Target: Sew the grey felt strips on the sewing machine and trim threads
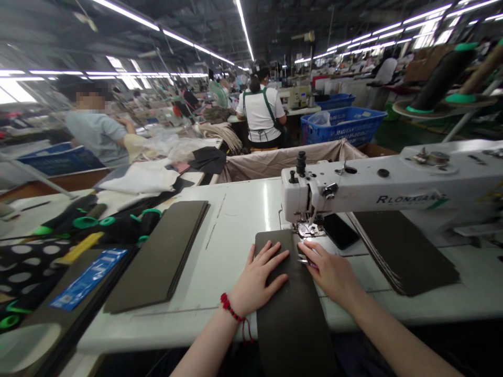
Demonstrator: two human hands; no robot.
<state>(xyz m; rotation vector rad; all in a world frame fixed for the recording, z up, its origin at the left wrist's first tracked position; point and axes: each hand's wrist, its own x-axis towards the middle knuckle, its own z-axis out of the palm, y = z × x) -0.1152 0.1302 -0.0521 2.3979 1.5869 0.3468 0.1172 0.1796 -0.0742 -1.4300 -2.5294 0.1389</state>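
A long dark olive panel [293, 309] with rounded corners lies on the pale sewing table and hangs over its front edge. My left hand [261, 275] rests flat on the panel with fingers spread. At the panel's right edge, just in front of the presser foot [308, 229], my right hand [332, 269] is closed on small thread snips [303, 258]; their blades point left over the panel, and the handle is mostly hidden. The white sewing machine [365, 180] reaches in from the right above the table.
Stacks of similar panels lie left [161, 256] and right [404, 251]. A black phone [340, 231] sits beside the needle area. Thread cones [149, 222] and a blue packet [88, 278] are at far left. Blue baskets [346, 125] and two seated co-workers are beyond.
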